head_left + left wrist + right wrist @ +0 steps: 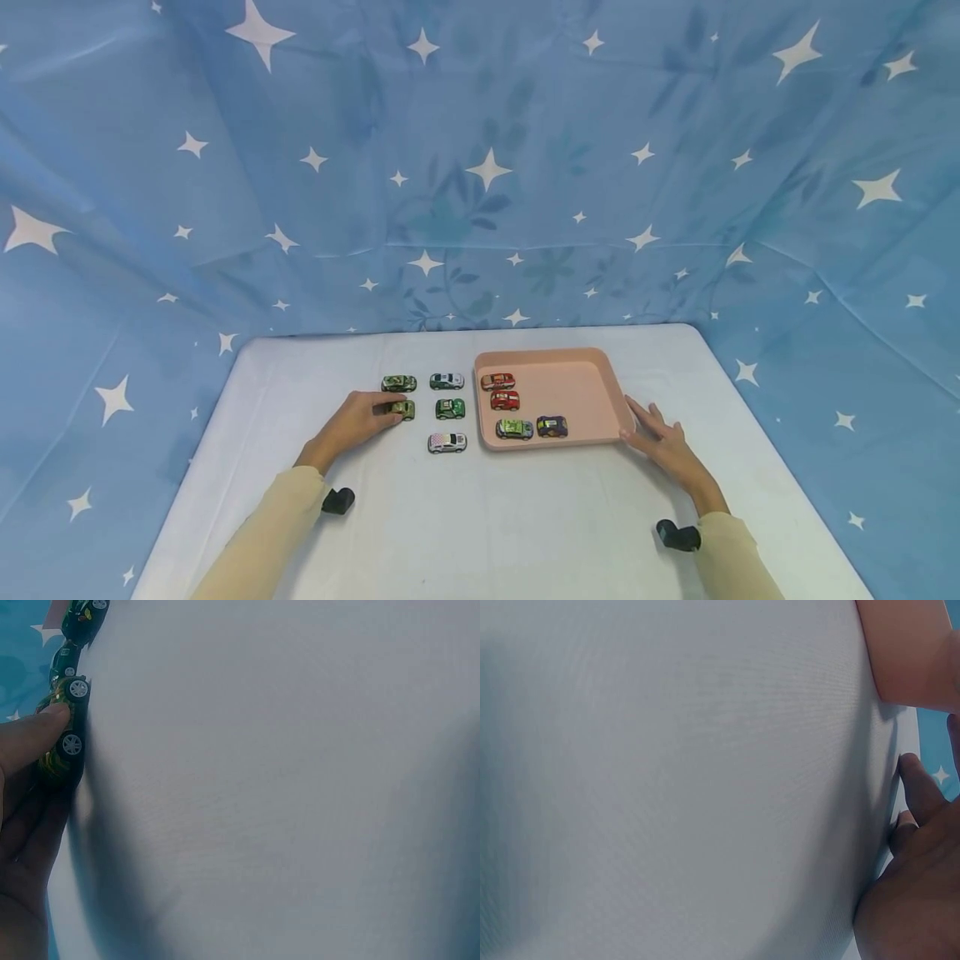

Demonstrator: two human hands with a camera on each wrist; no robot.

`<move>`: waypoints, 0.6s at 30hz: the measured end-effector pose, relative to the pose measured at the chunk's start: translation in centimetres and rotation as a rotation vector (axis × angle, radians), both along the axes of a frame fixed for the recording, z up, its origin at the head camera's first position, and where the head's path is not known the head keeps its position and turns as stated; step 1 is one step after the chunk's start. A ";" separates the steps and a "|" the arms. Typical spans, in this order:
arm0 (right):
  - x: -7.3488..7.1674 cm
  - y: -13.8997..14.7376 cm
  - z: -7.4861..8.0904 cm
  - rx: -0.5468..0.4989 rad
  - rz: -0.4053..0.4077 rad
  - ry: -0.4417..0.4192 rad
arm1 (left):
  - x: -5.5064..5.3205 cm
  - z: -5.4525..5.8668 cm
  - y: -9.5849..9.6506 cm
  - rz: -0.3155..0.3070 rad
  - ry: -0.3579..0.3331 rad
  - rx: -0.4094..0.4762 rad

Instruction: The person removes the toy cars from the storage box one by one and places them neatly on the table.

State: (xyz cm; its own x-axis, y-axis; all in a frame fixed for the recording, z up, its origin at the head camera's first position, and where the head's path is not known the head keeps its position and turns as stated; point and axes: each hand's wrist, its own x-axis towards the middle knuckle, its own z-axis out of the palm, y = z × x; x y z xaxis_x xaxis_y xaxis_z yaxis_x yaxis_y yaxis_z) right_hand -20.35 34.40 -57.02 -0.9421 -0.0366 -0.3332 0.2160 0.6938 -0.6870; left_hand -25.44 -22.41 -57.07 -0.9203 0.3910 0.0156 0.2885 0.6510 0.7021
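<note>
My left hand [367, 417] pinches a green toy car [64, 735] between thumb and fingers, low over the white table. Just behind it sits a camouflage-green toy car [399, 383]. To its right stand a white-and-green toy car [447, 381], a green toy car [451, 408] and a silvery-white toy car [447, 442]. On the right, my right hand [666, 446] lies with extended fingers at the right end of a peach tray [555, 443]. Inside the tray are an orange-red car [498, 381], a red car [505, 400], a lime-green car [514, 428] and a dark purple car [552, 427].
The white table [480, 525] reaches back to a blue curtain [480, 208] with white stars. A black wrist camera [339, 501] sits at the left cuff, and another black camera [678, 536] at the right cuff.
</note>
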 end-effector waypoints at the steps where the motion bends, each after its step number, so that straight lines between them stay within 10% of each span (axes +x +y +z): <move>1: 0.0 0.0 -0.1 0.000 -0.002 0.004 | 0.1 0.0 0.0 0.006 0.000 -0.001; 18: 0.0 -0.1 0.0 -0.018 0.025 0.050 | 0.7 0.3 -1.0 0.140 -0.038 0.134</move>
State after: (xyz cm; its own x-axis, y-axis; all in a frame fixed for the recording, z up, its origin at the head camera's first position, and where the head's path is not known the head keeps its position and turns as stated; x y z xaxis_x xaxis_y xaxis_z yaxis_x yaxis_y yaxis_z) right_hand -20.33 34.34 -56.97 -0.9564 -0.0663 -0.2844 0.1633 0.6860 -0.7090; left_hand -24.71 -23.40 -56.77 -0.9664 0.2559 0.0234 0.1735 0.5826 0.7940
